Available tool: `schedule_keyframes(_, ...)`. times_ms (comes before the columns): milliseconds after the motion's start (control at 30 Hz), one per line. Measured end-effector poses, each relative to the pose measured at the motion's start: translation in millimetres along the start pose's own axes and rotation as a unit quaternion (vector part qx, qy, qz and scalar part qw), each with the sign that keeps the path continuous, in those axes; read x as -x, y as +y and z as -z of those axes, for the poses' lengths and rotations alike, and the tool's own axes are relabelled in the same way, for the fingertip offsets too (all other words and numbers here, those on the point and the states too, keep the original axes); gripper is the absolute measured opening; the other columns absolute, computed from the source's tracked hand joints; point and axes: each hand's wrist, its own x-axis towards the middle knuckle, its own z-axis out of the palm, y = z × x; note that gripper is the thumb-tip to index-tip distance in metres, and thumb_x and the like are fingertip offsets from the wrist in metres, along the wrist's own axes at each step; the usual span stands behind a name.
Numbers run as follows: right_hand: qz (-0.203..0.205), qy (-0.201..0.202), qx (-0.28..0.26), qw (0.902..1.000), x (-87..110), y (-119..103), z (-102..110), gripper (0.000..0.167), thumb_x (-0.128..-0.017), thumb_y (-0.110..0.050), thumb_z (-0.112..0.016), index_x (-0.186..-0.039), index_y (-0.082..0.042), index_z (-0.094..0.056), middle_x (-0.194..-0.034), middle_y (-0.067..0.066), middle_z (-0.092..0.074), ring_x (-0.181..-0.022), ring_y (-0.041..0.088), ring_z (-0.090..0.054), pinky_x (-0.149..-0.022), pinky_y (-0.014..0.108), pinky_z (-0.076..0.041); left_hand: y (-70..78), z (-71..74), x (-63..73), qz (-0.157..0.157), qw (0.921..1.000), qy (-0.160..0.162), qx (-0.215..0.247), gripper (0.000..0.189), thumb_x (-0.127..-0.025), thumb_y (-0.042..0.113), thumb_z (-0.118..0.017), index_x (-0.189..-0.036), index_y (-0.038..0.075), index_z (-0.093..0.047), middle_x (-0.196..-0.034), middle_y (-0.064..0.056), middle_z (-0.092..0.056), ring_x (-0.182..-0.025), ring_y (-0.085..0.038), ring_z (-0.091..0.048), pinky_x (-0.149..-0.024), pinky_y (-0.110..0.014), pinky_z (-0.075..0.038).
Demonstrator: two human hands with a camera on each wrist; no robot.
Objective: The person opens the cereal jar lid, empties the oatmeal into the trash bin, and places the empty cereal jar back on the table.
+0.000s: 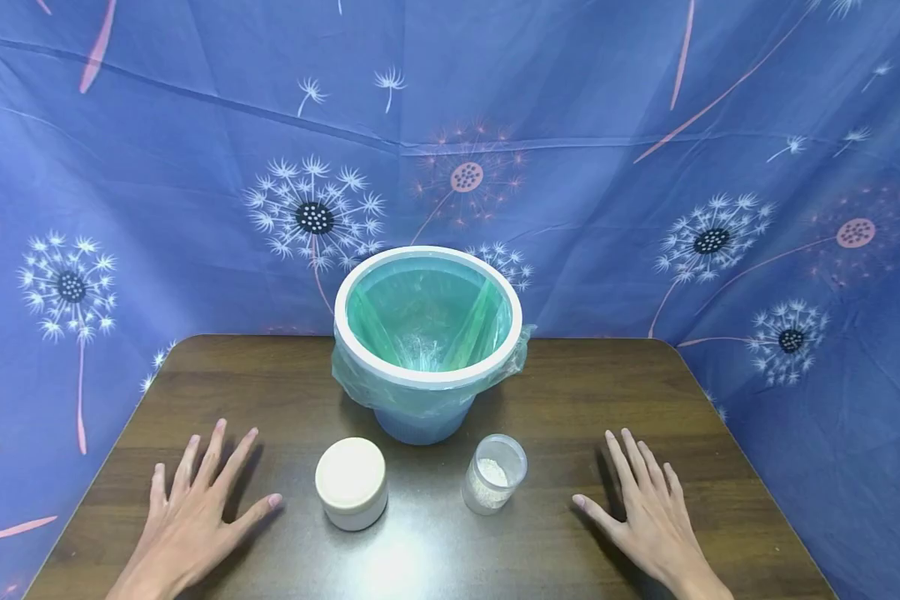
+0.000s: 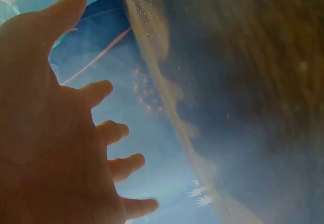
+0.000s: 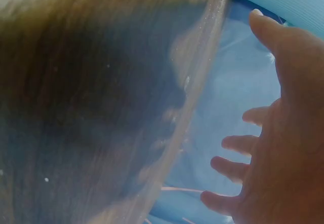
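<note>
My left hand is palm down at the left of the table, its fingers spread and straight, holding nothing. Nearest to it is a squat round jar with a cream-white lid on. On the right side, my right hand has its fingers extended and thumb apart, with nothing in its grasp. A small translucent cup stands closer to that hand, with white grains in its bottom. Behind both containers stands a blue bin, lined with a thin greenish plastic bag under a white rim ring.
The dark wooden table has rounded back corners. Behind it and along its sides hangs a blue cloth with a dandelion print. Light glares off the tabletop near the front middle.
</note>
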Motion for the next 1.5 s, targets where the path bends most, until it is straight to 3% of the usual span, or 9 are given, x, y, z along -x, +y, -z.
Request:
schedule_keyframes(533, 0.000, -0.009, -0.051, 0.9987, -2.3, -10.6, -4.8, 0.108, -0.088, -0.053, -0.083, -0.171, -0.016, -0.025, -0.167, 0.024, -0.037, -0.147, 0.051, -0.038, -0.118, 0.071, -0.023, 3.8, 0.9, -5.0, 0.033, 0.9932, -0.005, 0.111, 0.085, -0.104, 0.052, -0.065, -0.168, 0.009, -0.030, -0.168, -0.031, -0.031, -0.148, -0.058, -0.034, -0.128, -0.061, 0.000)
schedule_keyframes(767, -0.004, -0.034, -0.124, 0.9917, -6.1, -24.6, -3.7, 0.104, -0.090, -0.047, -0.085, -0.170, -0.013, -0.027, -0.166, 0.023, -0.041, -0.146, 0.052, -0.042, -0.112, 0.073, -0.030, 9.6, 5.3, -7.5, 0.108, 0.9698, -0.046, 0.214, 0.069, -0.111, 0.049, -0.052, -0.167, 0.013, -0.034, -0.166, -0.029, -0.037, -0.147, -0.065, -0.030, -0.106, -0.082, -0.027)
schedule_keyframes(867, -0.011, -0.045, -0.146, 0.9882, -8.2, -30.9, -3.2, 0.102, -0.091, -0.047, -0.084, -0.169, -0.013, -0.028, -0.166, 0.021, -0.041, -0.148, 0.051, -0.041, -0.111, 0.071, -0.032, 14.7, 4.8, -7.1, 0.103, 0.9565, -0.023, 0.272, 0.057, -0.113, 0.040, -0.052, -0.162, 0.013, -0.044, -0.162, -0.025, -0.046, -0.148, -0.050, -0.042, -0.113, -0.060, -0.037)
schedule_keyframes(967, -0.017, -0.061, -0.172, 0.9830, -11.2, -37.7, -5.0, 0.101, -0.093, -0.049, -0.082, -0.170, -0.015, -0.027, -0.167, 0.020, -0.039, -0.149, 0.051, -0.039, -0.111, 0.072, -0.032, 21.2, 2.1, -8.2, 0.074, 0.9293, 0.006, 0.362, 0.046, -0.115, 0.028, -0.047, -0.157, 0.008, -0.051, -0.155, -0.015, -0.057, -0.146, -0.018, -0.050, -0.112, -0.027, -0.038)
schedule_keyframes(1067, -0.016, -0.076, -0.196, 0.9776, -15.0, -45.3, -8.4, 0.101, -0.093, -0.050, -0.081, -0.170, -0.017, -0.026, -0.169, 0.019, -0.038, -0.150, 0.050, -0.037, -0.112, 0.074, -0.032, 26.2, -0.7, -10.8, 0.027, 0.8684, -0.009, 0.495, 0.046, -0.118, 0.020, -0.033, -0.155, -0.003, -0.048, -0.152, -0.005, -0.062, -0.139, -0.001, -0.052, -0.108, -0.011, -0.034)
schedule_keyframes(1200, -0.010, -0.086, -0.211, 0.9737, -19.1, -55.2, -14.2, 0.102, -0.092, -0.054, -0.082, -0.170, -0.021, -0.026, -0.169, 0.014, -0.039, -0.151, 0.047, -0.038, -0.112, 0.073, -0.033, 31.3, -2.6, -15.6, -0.008, 0.7753, -0.070, 0.628, 0.056, -0.119, 0.024, -0.015, -0.157, -0.006, -0.042, -0.152, 0.000, -0.062, -0.141, -0.009, -0.056, -0.114, -0.018, -0.036)
schedule_keyframes(1267, -0.005, -0.089, -0.216, 0.9723, -20.6, -59.9, -16.6, 0.103, -0.090, -0.055, -0.083, -0.170, -0.023, -0.026, -0.169, 0.012, -0.040, -0.151, 0.046, -0.039, -0.112, 0.072, -0.034, 34.4, -2.7, -17.6, -0.011, 0.7488, -0.088, 0.657, 0.058, -0.119, 0.028, -0.012, -0.157, -0.002, -0.044, -0.154, -0.001, -0.061, -0.142, -0.010, -0.055, -0.115, -0.020, -0.036)
schedule_keyframes(1400, 0.015, -0.086, -0.229, 0.9694, -24.2, -69.4, -20.4, 0.103, -0.089, -0.053, -0.085, -0.169, -0.019, -0.030, -0.167, 0.013, -0.043, -0.150, 0.045, -0.042, -0.112, 0.071, -0.036, 41.3, -0.7, -20.7, -0.015, 0.7196, -0.101, 0.687, 0.060, -0.119, 0.030, -0.011, -0.159, -0.002, -0.043, -0.156, -0.004, -0.059, -0.143, -0.013, -0.055, -0.116, -0.022, -0.038)
schedule_keyframes(1500, 0.026, -0.088, -0.239, 0.9668, -26.7, -76.2, -22.2, 0.103, -0.088, -0.054, -0.086, -0.168, -0.016, -0.032, -0.167, 0.013, -0.043, -0.150, 0.044, -0.043, -0.112, 0.071, -0.037, 45.9, 2.3, -23.5, -0.015, 0.7148, -0.100, 0.692, 0.059, -0.119, 0.030, -0.012, -0.158, -0.003, -0.042, -0.156, -0.004, -0.059, -0.143, -0.014, -0.055, -0.116, -0.024, -0.040)
